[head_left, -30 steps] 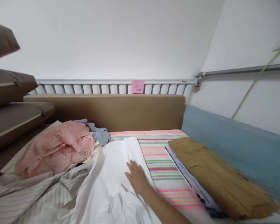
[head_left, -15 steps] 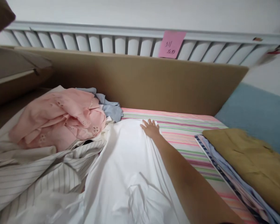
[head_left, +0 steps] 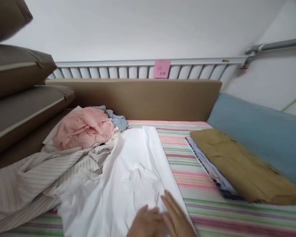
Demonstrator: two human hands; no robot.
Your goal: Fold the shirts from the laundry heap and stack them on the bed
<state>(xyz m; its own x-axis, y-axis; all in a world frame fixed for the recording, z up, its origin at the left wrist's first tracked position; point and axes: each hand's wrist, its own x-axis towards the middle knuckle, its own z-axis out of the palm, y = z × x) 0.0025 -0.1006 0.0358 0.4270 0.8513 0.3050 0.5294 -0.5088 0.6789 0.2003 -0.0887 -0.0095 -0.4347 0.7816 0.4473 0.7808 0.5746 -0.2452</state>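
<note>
On striped bedsheet (head_left: 182,158) — white garment (head_left: 130,151) laid out, partly creased. Right hand (head_left: 177,215) held over near end, fingers extended; left hand (head_left: 146,223) blurred alongside — finger state cannot be told. Brown garment (head_left: 236,161) stacked at right.

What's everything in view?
white garment: 1, white, centre
striped cloth: count unclear, cream, left
eyelet garment: 1, pink, left
crumpled cloth: 1, blue, left
folded garment: 1, khaki, right
folded cloths: count unclear, mixed, beneath khaki
sheet: 1, multicoloured, under garments
cushions: 3, brown, stacked left
backrest: 1, brown, rear
panel: 1, blue, right
radiator: 1, white, behind backrest
sticky note: 1, pink, on radiator
pipe: 1, grey, right
strand: 1, green, right edge
walls: 2, white, background
left hand: 1, bare, bottom centre
right hand: 1, bare, beside left
</note>
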